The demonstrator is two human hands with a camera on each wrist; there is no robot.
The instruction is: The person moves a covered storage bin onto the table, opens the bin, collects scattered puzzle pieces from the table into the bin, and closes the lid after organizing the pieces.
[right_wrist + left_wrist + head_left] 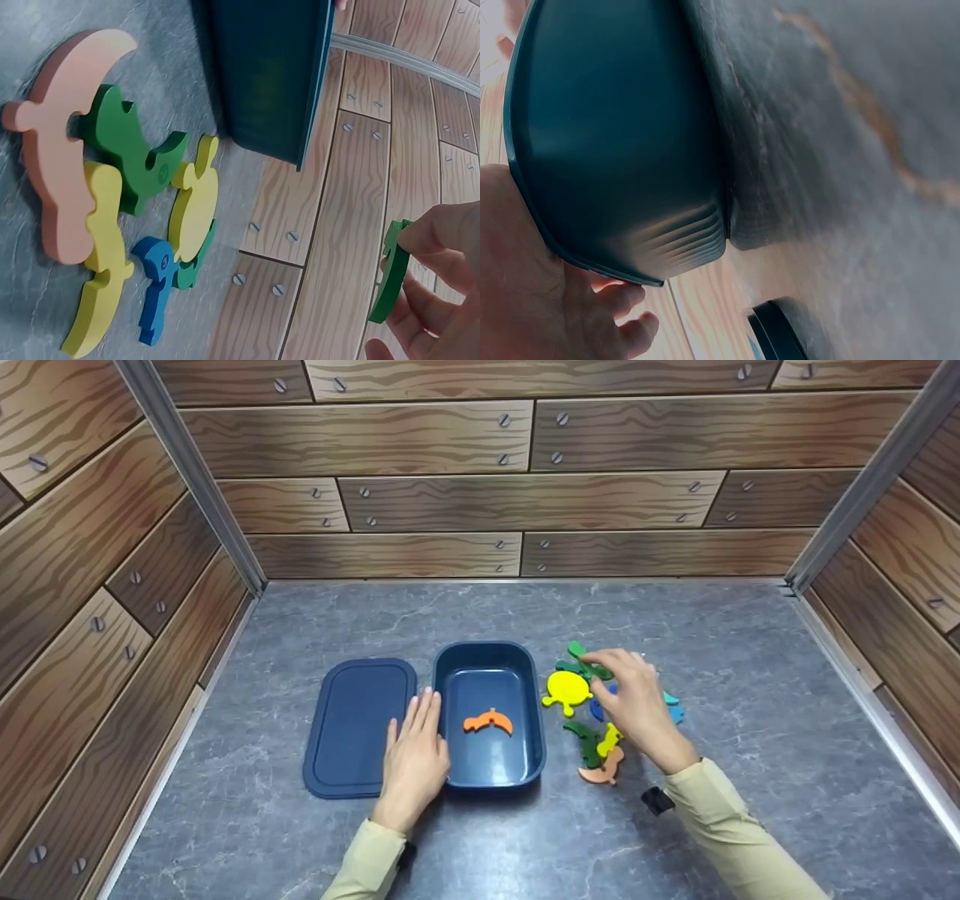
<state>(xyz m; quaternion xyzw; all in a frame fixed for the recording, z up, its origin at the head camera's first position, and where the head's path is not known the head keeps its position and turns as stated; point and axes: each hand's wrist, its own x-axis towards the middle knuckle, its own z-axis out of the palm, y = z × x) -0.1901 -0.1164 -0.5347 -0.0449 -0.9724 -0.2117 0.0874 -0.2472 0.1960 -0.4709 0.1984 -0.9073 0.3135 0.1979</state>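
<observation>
My left hand rests along the left wall of a dark blue plastic box, fingers straight. In the left wrist view that hand touches the box's rim. An orange animal-shaped wooden piece lies inside the box. To the right of the box, my right hand is above the other pieces. The right wrist view shows it pinching a green wooden piece between thumb and fingers, raised off the table. A yellow turtle-shaped piece lies near the box's right wall.
A dark blue lid lies flat left of the box. Beneath and around my right hand are a pinkish piece, a dark green one, a long yellow one and a blue one. Wood-patterned walls enclose the grey tabletop.
</observation>
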